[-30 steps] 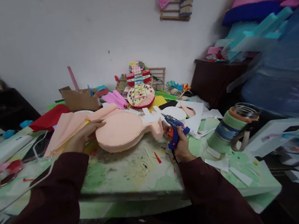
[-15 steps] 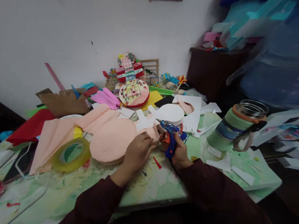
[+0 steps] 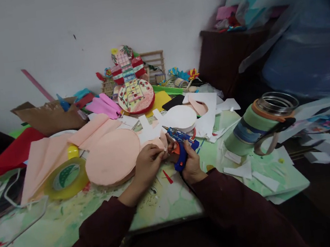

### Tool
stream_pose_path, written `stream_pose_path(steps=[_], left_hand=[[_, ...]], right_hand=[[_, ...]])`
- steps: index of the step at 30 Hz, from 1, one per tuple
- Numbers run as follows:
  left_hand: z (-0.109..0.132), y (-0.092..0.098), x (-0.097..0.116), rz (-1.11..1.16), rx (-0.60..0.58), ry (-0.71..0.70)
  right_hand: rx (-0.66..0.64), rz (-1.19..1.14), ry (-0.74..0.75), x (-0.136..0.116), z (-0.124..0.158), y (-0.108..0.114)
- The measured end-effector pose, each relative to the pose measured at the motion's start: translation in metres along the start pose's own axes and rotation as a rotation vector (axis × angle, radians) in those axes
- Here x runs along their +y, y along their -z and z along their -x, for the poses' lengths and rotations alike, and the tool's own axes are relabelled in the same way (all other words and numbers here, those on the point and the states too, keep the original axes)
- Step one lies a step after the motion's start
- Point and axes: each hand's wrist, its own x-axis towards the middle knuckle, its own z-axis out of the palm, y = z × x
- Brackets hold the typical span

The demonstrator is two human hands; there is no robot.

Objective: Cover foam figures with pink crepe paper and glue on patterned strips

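Note:
My right hand [image 3: 193, 164] is wrapped around a blue glue gun [image 3: 181, 155] with an orange trigger, its nozzle pointing up and left. Close beside it, my left hand [image 3: 147, 161] pinches a piece of peach crepe paper [image 3: 161, 140] near the glue gun. A round peach-covered disc [image 3: 113, 156] lies on the table just left of that hand. Beyond the glue gun rests a white oval piece [image 3: 180, 117] with white strips by it. A small red scrap [image 3: 167, 177] lies below my hands.
A roll of clear tape [image 3: 50, 185] lies at left, near peach crepe sheets [image 3: 45, 154]. An uncapped green flask [image 3: 244, 130] stands at right among paper scraps. Behind are a painted paper guitar [image 3: 136, 97], a cardboard box [image 3: 50, 117] and white cut sheets [image 3: 209, 124].
The view has shifted, so the table items appear farther left and slightly higher. Both hands keep their holds on the crepe paper and the glue gun.

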Motion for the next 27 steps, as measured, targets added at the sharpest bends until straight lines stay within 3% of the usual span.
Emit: stream_pose_path(steps=[5,11,14,20,27], left_hand=[[-0.003,-0.003,-0.005,0.061,0.027,0.047],[-0.007,-0.004,-0.003,0.167,0.029,0.240],[-0.007,-0.006,-0.006,0.234,0.052,0.270],[-0.007,-0.006,-0.013,0.252,-0.061,0.308],[-0.005,0.001,-0.016,0.348,-0.090,0.314]], right_hand=[[0.010,-0.032,0.006,0.002,0.000,0.000],[0.024,-0.019,0.010,0.004,-0.001,0.001],[0.014,-0.004,0.018,0.005,-0.002,0.002],[0.005,-0.065,0.006,0.005,-0.004,0.004],[-0.032,-0.056,0.038,0.004,-0.005,0.004]])
